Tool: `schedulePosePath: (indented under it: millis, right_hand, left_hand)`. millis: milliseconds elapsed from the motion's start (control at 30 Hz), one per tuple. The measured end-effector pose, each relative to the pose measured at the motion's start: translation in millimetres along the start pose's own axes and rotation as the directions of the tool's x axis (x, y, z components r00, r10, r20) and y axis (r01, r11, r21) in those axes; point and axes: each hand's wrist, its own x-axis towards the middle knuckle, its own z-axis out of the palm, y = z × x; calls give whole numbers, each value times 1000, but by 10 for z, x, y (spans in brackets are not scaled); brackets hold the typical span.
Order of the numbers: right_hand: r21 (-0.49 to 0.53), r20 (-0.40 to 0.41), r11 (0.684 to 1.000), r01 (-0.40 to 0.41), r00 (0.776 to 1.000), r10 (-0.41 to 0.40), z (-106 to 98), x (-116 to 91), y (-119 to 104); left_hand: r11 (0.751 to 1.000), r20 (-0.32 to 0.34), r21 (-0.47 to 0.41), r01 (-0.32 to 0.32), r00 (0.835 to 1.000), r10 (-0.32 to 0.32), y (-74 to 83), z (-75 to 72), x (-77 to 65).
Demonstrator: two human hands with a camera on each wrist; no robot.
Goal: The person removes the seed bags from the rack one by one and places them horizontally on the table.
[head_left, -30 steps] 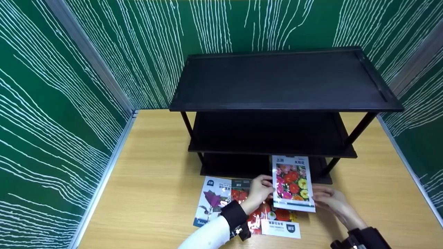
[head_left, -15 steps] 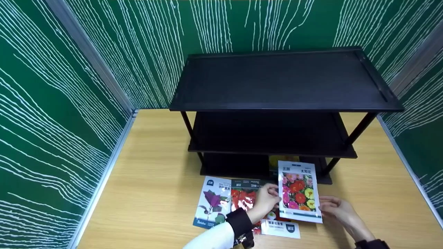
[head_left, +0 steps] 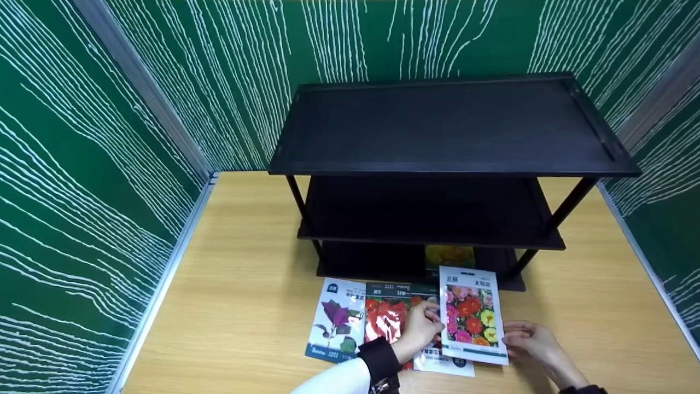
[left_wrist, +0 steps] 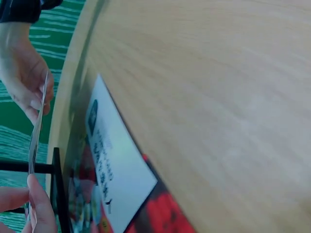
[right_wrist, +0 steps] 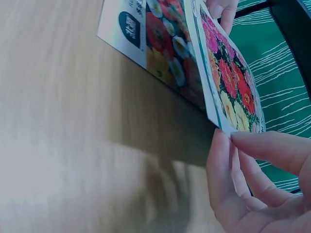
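A white flower seed packet [head_left: 471,317] with pink, red and yellow blooms is held up off the table in front of the black rack. My left hand [head_left: 420,328] pinches its left edge. At its lower right edge, my right hand [head_left: 533,345] grips it between thumb and fingers, as the right wrist view shows close up. Below it lies another flower packet [head_left: 432,362], mostly covered. Beside that are a red-flower packet [head_left: 383,320], partly behind my left hand, and a purple-flower packet [head_left: 334,323].
The black three-tier rack [head_left: 454,128] stands at the back of the wooden table [head_left: 235,284]. On its bottom tier lies a dark packet with a yellow flower [head_left: 449,255], partly hidden. Green walls with white lines [head_left: 65,191] enclose the table.
Both hands have drawn the white seed packet away from the rack, toward me and slightly right. The yellow-flower packet on the bottom tier has come into view behind it.
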Motion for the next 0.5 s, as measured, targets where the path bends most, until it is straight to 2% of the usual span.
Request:
schedulePosePath:
  millis: [133, 233, 333, 500]
  right_hand:
    - [4, -7, 1000, -17, 1000, 17, 11, 0, 43]
    - [-13, -5, 1000, -21, 1000, 21, 17, -5, 72]
    - [-37, 5, 999, -21, 1000, 21, 19, -9, 97]
    - [-21, 29, 999, -42, 999, 43, 20, 2, 124]
  left_hand:
    - [1000, -5, 5, 0, 1000, 0, -44, 11, -29]
    - [1000, -6, -1, 24, 1000, -24, -77, 22, -43]
    - [999, 5, -13, 46, 999, -46, -102, 23, -53]
    - [998, 25, 6, 62, 998, -62, -107, 8, -77]
